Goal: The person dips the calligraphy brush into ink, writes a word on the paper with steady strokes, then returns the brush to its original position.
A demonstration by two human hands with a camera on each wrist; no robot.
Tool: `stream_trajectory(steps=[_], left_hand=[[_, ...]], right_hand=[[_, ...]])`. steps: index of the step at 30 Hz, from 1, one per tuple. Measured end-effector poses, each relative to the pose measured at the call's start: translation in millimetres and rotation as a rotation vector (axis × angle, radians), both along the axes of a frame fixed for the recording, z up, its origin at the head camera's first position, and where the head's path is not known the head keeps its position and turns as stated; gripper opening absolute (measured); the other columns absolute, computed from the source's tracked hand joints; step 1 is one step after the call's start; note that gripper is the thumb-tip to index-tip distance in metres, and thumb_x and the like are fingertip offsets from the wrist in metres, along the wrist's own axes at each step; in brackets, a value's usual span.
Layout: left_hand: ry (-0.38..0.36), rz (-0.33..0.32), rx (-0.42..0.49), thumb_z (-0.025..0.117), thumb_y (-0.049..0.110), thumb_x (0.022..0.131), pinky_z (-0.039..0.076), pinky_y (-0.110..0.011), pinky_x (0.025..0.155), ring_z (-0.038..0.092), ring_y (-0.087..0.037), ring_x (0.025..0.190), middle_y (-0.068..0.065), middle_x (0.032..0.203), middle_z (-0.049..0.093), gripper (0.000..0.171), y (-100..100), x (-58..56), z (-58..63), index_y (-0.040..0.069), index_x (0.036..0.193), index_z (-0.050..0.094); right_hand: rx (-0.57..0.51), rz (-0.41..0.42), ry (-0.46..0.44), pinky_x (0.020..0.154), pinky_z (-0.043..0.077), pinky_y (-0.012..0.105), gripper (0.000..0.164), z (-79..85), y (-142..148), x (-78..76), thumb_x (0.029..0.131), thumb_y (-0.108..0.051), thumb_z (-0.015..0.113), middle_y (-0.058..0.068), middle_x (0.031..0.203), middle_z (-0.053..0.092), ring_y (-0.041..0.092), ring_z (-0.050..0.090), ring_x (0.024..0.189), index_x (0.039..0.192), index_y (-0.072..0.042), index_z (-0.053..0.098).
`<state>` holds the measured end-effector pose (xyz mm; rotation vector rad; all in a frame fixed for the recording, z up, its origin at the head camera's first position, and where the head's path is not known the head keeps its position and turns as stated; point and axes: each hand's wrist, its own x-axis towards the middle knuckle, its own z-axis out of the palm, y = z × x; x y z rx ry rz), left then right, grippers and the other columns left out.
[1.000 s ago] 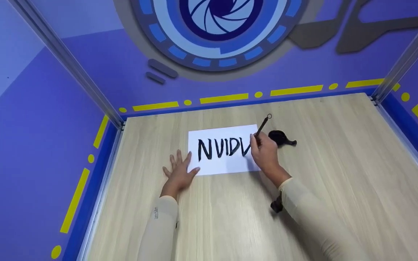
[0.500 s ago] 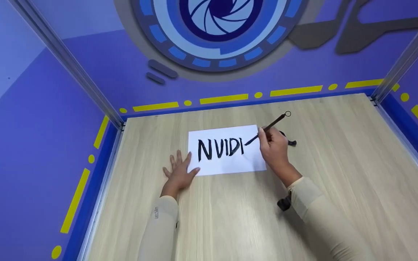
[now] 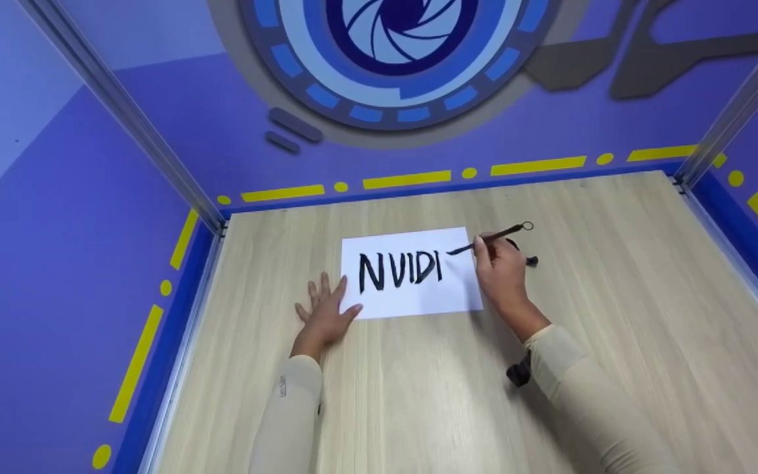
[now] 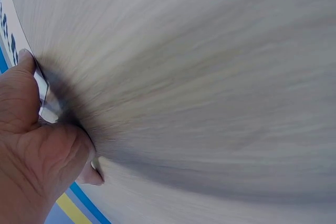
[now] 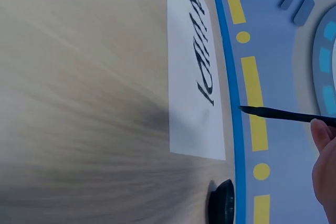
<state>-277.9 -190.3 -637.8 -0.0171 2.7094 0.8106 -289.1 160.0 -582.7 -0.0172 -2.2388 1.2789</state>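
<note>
A white sheet of paper (image 3: 412, 306) lies on the wooden table, bearing the black brushed letters "NVIDI" (image 3: 400, 270). My left hand (image 3: 328, 317), fingers spread, rests at the sheet's left edge, with the thumb on its lower left corner. In my right hand (image 3: 501, 271) I hold a dark ink brush (image 3: 505, 232) with a ring at its end, pinched between thumb and fingers. Its tip (image 5: 247, 109) is raised off the paper, to the right of the last stroke. A black dish (image 5: 222, 203) sits on the table, mostly hidden behind my right hand in the head view.
A purple-blue wall with yellow dashes (image 3: 406, 180) closes the table's far side. Side walls with metal corner posts (image 3: 741, 112) stand left and right. A small black object (image 3: 518, 374) is at my right wrist.
The brush tip has left the paper at the last stroke and lifted. My right hand has shifted right, and the brush has tilted flatter. My left hand stays put.
</note>
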Motion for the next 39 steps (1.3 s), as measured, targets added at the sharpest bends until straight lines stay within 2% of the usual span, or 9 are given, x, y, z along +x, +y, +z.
stream_trajectory(steps=[13, 17, 28, 39], left_hand=[[0.005, 0.003, 0.004, 0.057, 0.053, 0.108, -0.020, -0.078, 0.124, -0.024, -0.042, 0.166, -0.011, 0.182, -0.015, 0.078, -2, 1.5, -0.6, 0.032, 0.173, 0.018], [0.002, 0.000, -0.005, 0.056, 0.054, 0.108, -0.019, -0.079, 0.124, -0.024, -0.042, 0.166, -0.011, 0.182, -0.015, 0.078, -2, 1.8, -0.8, 0.032, 0.173, 0.018], [0.001, -0.008, -0.014, 0.055, 0.055, 0.108, -0.019, -0.079, 0.124, -0.024, -0.043, 0.166, -0.012, 0.181, -0.016, 0.079, -3, 1.3, -3.0, 0.032, 0.173, 0.016], [0.010, -0.003, -0.005, 0.057, 0.052, 0.108, -0.019, -0.079, 0.124, -0.022, -0.043, 0.167, -0.013, 0.182, -0.013, 0.078, 0, -0.7, 1.5, 0.030, 0.173, 0.019]], right_hand=[[0.018, 0.020, -0.081, 0.082, 0.055, 0.043, 0.023, -15.0, 6, -10.5, 0.107, -0.016, 0.064, 0.020, 0.102, 0.079, 0.031, 0.070, 0.090, 0.113, 0.003, 0.076], [0.009, 0.024, -0.097, 0.084, 0.056, 0.045, 0.023, -17.6, 5, -13.2, 0.107, -0.016, 0.064, 0.020, 0.105, 0.079, 0.032, 0.072, 0.094, 0.115, 0.002, 0.076], [0.025, 0.025, -0.065, 0.088, 0.059, 0.048, 0.022, -25.4, 2, -15.1, 0.107, -0.014, 0.064, 0.021, 0.109, 0.079, 0.034, 0.074, 0.098, 0.116, 0.002, 0.076], [0.047, 0.031, -0.074, 0.085, 0.057, 0.046, 0.023, -27.8, 4, -16.9, 0.108, -0.015, 0.063, 0.019, 0.108, 0.078, 0.031, 0.072, 0.096, 0.117, 0.002, 0.076]])
